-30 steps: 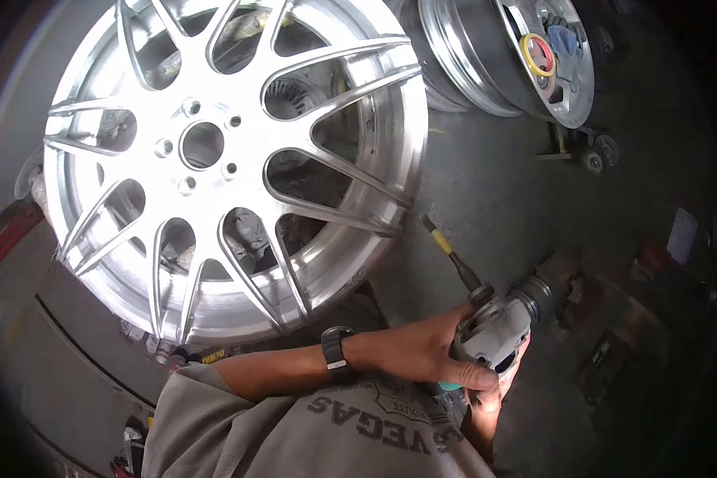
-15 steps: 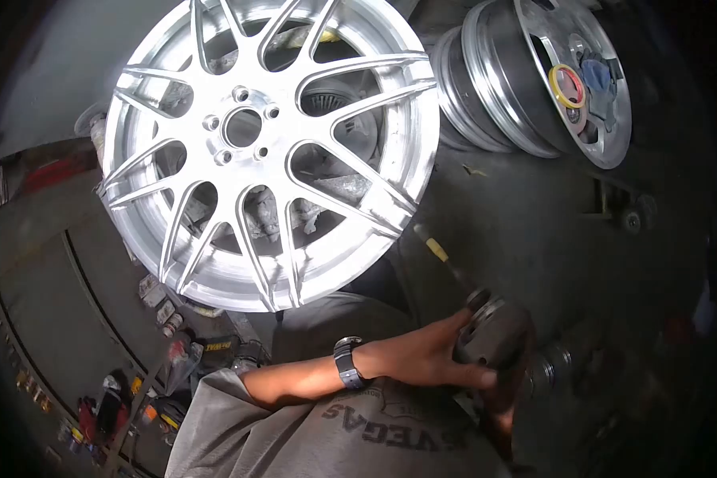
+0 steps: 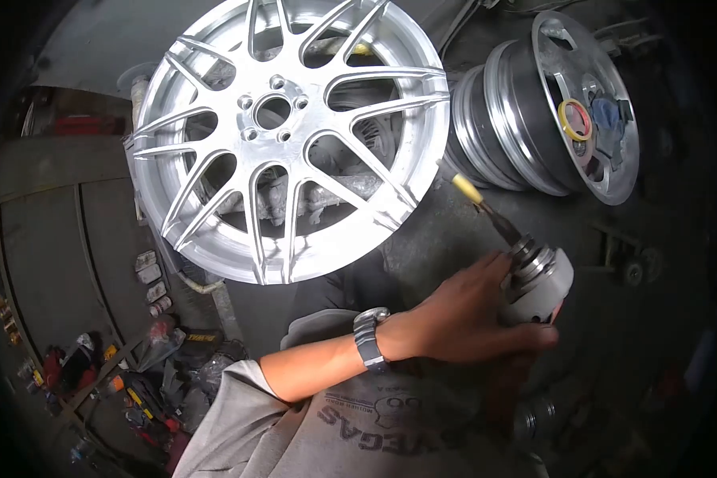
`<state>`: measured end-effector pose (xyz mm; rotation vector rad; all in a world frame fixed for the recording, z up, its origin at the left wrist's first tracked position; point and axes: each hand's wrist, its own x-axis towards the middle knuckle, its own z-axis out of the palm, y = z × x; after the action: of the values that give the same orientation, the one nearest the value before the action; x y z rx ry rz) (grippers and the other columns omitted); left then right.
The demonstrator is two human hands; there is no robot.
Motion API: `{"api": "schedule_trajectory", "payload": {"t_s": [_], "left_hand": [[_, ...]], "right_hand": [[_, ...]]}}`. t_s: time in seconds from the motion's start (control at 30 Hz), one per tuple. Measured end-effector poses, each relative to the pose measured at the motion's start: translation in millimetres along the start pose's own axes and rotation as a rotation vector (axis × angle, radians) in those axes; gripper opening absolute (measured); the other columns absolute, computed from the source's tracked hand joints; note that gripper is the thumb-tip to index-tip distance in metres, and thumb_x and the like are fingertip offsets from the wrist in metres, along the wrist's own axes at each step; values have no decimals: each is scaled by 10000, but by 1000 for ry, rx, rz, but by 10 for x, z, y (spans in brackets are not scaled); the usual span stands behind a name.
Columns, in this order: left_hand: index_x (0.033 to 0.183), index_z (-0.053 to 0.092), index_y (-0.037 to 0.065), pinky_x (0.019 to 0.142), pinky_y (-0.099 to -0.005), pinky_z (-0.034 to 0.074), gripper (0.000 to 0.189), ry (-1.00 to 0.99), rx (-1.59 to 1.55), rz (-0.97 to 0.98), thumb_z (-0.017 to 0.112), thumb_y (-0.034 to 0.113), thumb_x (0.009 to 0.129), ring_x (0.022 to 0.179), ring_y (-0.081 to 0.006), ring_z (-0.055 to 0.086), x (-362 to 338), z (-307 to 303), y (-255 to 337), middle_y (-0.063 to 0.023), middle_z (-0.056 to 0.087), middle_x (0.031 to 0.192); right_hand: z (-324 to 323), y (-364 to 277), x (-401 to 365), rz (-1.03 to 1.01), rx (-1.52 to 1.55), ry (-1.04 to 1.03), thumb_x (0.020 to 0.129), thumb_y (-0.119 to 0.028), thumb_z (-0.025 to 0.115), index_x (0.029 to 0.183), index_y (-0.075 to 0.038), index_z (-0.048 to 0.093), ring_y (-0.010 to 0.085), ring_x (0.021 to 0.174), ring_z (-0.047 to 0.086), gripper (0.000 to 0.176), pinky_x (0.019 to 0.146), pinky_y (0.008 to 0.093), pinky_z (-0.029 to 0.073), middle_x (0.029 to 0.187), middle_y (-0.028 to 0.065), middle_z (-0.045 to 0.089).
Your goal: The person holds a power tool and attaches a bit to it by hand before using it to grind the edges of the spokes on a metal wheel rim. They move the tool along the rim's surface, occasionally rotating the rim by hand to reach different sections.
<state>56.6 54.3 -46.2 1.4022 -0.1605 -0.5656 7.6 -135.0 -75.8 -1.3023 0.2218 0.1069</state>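
Observation:
A die grinder (image 3: pixel 546 291) with a pale nose and metal collar is gripped by my left hand (image 3: pixel 462 311), which wears a watch (image 3: pixel 369 338). From its collar a thin shaft with a yellow sleeve (image 3: pixel 468 189) and a greyish tip points up and left. That tip is close to the lower right rim of a bright silver multi-spoke wheel (image 3: pixel 303 147). My right hand (image 3: pixel 511 390) is in deep shadow below the grinder; its fingers are hidden.
Right of the silver wheel lies another wheel (image 3: pixel 518 111) on its side, with a yellow tape roll (image 3: pixel 574 120) and a blue cloth (image 3: pixel 609 115) on its face. Tools and a DeWalt-like yellow-black item (image 3: pixel 203 337) crowd the lower left. A small caster (image 3: pixel 633 273) shows at right.
The grinder and my left hand have moved up and right, into brighter light. The yellow-sleeved shaft has risen beside the wheel rim. The whole view has shifted slightly.

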Motion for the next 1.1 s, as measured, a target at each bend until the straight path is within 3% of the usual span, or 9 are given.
{"api": "schedule_trajectory", "payload": {"t_s": [0.1, 0.23, 0.33, 0.4, 0.43, 0.47, 0.6, 0.73, 1.1], "left_hand": [[1339, 445, -84, 1035, -455, 420, 894, 23, 42, 150, 707, 611, 842, 1200, -427, 543, 27, 17, 29, -266, 551, 1255], [1327, 479, -70, 1033, -444, 421, 832, 45, -62, 130, 636, 623, 895, 1225, -410, 546, -104, 59, -256, -270, 563, 1278], [1299, 508, -67, 1014, -433, 437, 809, -59, -168, 35, 618, 631, 907, 1214, -399, 569, -223, -11, -450, -275, 589, 1255], [1281, 524, -66, 999, -426, 449, 804, -121, -212, -25, 619, 638, 904, 1196, -394, 589, -259, -80, -510, -274, 613, 1226], [1293, 530, -51, 975, -388, 463, 769, -174, -139, -89, 628, 612, 915, 1150, -318, 612, -267, -119, -533, -232, 639, 1188], [1305, 537, -35, 951, -351, 477, 734, -224, -66, -155, 636, 586, 926, 1103, -241, 634, -278, -141, -557, -190, 664, 1149], [1267, 559, -44, 941, -346, 480, 721, -211, -241, -119, 644, 582, 921, 1065, -219, 638, -358, -132, -652, -178, 674, 1114], [1284, 554, -35, 931, -333, 484, 690, -202, -383, -194, 649, 549, 930, 1057, -194, 630, -389, -106, -690, -160, 672, 1131], [1275, 562, -76, 856, -332, 513, 723, -52, -198, -258, 647, 553, 928, 951, -215, 691, -364, 118, -769, -170, 718, 1015]], "right_hand": [[-233, 287, 4, 154, 181, 274, 998, -586, 475, 1516, -48, 308, 286, 1262, 523, 765, 1027, 451, 458, 1415, 186, 467], [-337, 556, -329, -163, -456, 293, 994, -497, 549, 1508, -57, 324, 245, 1154, 571, 713, 972, 427, 490, 1323, 142, 535], [49, 384, -465, 31, -368, 244, 928, -483, 662, 1501, -34, 323, 255, 1141, 587, 803, 967, 424, 499, 1337, 148, 533], [-169, 588, -720, 306, -357, 429, 889, -444, 703, 1479, 9, 341, 268, 1158, 591, 827, 971, 417, 498, 1346, 147, 531], [-84, 574, -747, 300, -362, 432, 889, -444, 703, 1479, 9, 341, 268, 1158, 591, 827, 971, 417, 498, 1346, 147, 531], [67, 540, -789, 242, -233, 391, 900, -424, 668, 1464, 28, 357, 268, 1170, 585, 787, 979, 413, 491, 1345, 147, 531], [233, 638, -937, 165, -10, 267, 999, -442, 459, 1466, 49, 371, 295, 1335, 485, 683, 1112, 438, 392, 1430, 173, 491], [245, 739, -923, 104, 107, 180, 999, -433, 457, 1455, 48, 381, 298, 1328, 491, 667, 1113, 440, 390, 1421, 179, 496], [398, 639, -886, 212, -16, 305, 1038, -342, 385, 1186, -3, 560, 141, 973, 574, 409, 834, 334, 456, 1047, 43, 587]]}}
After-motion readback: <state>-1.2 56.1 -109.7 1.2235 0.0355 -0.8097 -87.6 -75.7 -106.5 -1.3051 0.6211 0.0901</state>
